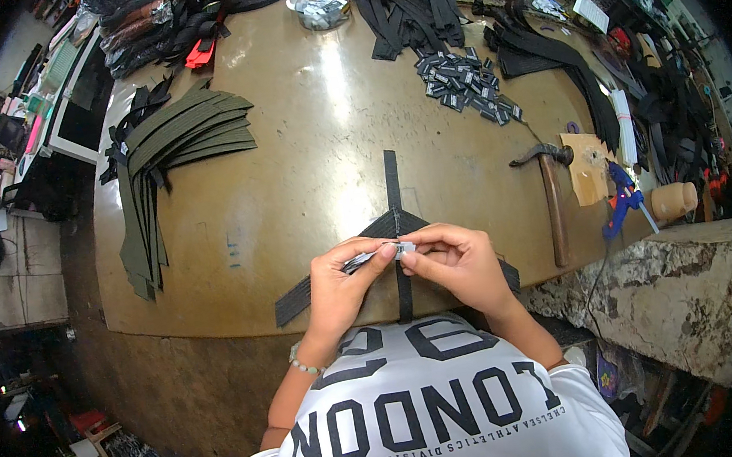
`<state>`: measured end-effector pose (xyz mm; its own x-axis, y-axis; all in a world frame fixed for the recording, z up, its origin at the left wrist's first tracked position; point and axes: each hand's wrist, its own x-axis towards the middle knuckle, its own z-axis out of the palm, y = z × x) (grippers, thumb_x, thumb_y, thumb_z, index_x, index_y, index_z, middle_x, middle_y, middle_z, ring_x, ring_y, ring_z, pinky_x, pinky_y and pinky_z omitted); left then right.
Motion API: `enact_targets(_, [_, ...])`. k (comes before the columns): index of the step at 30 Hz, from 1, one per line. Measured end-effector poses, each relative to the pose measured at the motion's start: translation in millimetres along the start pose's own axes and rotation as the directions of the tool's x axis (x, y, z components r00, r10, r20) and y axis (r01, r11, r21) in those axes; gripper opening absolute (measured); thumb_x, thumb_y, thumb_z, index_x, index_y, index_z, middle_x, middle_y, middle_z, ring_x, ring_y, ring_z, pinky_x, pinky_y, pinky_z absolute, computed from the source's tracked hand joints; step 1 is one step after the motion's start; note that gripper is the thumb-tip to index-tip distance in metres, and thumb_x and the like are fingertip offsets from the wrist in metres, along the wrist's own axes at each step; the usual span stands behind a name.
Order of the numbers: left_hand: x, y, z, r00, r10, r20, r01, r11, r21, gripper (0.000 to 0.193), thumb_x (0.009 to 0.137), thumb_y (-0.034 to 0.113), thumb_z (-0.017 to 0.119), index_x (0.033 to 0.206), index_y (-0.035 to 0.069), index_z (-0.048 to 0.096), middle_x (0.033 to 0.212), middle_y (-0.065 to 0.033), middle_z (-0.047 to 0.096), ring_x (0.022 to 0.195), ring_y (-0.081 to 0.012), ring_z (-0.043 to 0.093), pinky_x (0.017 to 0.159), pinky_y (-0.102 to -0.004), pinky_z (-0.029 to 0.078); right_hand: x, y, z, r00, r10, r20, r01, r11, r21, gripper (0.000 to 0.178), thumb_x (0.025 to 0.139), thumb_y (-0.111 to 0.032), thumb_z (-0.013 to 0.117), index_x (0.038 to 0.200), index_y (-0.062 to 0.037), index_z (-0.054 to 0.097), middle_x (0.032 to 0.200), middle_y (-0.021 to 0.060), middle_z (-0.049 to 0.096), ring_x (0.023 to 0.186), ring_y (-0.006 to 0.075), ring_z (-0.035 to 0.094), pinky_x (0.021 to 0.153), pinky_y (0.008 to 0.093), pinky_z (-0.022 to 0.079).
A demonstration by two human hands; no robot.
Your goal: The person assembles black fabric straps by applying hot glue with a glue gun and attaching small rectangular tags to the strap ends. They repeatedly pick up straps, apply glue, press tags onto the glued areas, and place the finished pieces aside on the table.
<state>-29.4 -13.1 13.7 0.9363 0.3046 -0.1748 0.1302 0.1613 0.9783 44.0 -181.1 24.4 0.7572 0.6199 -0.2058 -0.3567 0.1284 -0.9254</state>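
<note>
Near the table's front edge, my two hands meet over a black webbing piece (391, 180), a narrow upright strip crossed by wide ribbed arms sloping down to both sides. A few small pale labels (404, 248) are pinched between thumbs and fingertips. My left hand (336, 287) is closed on the labels, which stick out under its fingers. From the other side, my right hand (468, 268) pinches the end of a label. Behind the hands, the middle of the webbing piece is partly hidden.
Olive webbing strips (183, 144) lie fanned at left. Further back are a heap of small dark labels (466, 83), black strips (413, 10) and a clear tub (323, 10). At right lie a hammer (554, 205) and a blue glue gun (620, 200) beside a tape roll (673, 201).
</note>
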Motion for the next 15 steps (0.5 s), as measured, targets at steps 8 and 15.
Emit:
enact_targets(8, [-3.5,5.8,-3.6,1.000,0.014,0.007,-0.015,0.989,0.148,0.018,0.087,0.012,0.075,0.100,0.000,0.075,0.093,-0.0091,0.073,0.088,-0.0114,0.064,0.080,-0.0244,0.050,4.7,3.6,-8.5,0.999,0.033,0.020,-0.032,0.998,-0.054,0.018,0.091,-0.005,0.069,0.103,0.0079,0.069,0.094,0.0108,0.071,0.081,0.0116,0.067,0.074,0.0238,0.056])
enact_targets(15, [-4.0,3.3,-2.2,0.998,-0.049,-0.041,0.054,0.988,0.142,0.018,0.086,0.012,0.075,0.099,-0.002,0.074,0.091,-0.0093,0.073,0.086,-0.0111,0.065,0.079,-0.0250,0.051,9.0,2.8,-11.3,0.992,0.129,-0.013,-0.129,0.989,-0.069,0.020,0.092,-0.009,0.069,0.103,0.0077,0.068,0.088,0.0089,0.071,0.077,0.0118,0.068,0.072,0.0235,0.056])
